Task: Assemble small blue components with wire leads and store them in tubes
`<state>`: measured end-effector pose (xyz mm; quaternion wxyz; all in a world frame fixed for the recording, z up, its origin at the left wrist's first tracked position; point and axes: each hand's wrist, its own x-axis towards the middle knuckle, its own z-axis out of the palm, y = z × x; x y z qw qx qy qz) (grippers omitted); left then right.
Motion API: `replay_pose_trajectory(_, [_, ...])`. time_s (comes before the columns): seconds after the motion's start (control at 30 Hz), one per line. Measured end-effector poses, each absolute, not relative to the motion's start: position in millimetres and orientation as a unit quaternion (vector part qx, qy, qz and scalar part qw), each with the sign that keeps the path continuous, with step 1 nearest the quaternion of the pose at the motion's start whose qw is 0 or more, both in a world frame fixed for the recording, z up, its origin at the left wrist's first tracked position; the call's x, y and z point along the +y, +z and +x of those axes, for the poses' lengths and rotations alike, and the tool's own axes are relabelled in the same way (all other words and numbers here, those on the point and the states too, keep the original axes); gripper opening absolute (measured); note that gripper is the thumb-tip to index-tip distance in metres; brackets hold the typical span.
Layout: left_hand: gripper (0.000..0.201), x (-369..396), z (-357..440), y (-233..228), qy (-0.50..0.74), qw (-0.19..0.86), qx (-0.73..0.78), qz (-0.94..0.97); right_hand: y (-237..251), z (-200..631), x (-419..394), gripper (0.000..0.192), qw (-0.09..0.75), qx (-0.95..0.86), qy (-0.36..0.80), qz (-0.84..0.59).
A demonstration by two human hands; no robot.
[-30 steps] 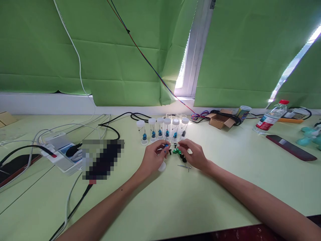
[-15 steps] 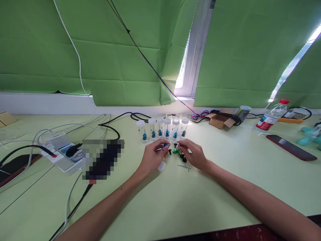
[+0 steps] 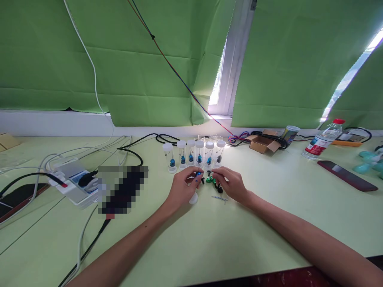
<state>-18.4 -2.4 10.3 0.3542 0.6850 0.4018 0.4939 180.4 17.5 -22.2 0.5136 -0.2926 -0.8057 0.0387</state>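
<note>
My left hand (image 3: 183, 186) pinches a small blue piece (image 3: 198, 174); my right hand (image 3: 231, 184) pinches a thin pin (image 3: 208, 172) (grips narrow).

one view only: head-worn camera, facing forward and slightly down across the table (image 3: 209, 239). wide angle, edges bowed. both forearms enter from the bottom edge; left hand (image 3: 183, 186) and right hand (image 3: 230, 184) sit mid-frame, fairly near. far field: green curtains (image 3: 119, 71) and window frame (image 3: 230, 63), straight ahead.

table (image 3: 209, 239) pale green | curtains (image 3: 119, 59) green | vial caps (image 3: 200, 144) white
</note>
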Motion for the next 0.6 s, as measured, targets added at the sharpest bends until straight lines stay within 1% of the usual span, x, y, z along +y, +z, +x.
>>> replay_pose_trajectory(0.23, [0.019,-2.3,-18.4,7.3,0.481,0.329,0.396,0.709,-19.5,180.2,15.6,0.017,0.512,-0.803,0.042,-0.303])
replay_pose_trajectory(0.6, [0.019,-5.1,-16.5,5.6,0.457,0.307,0.386,0.740,-19.7,180.5,16.1,0.025,0.498,-0.795,0.048,-0.342])
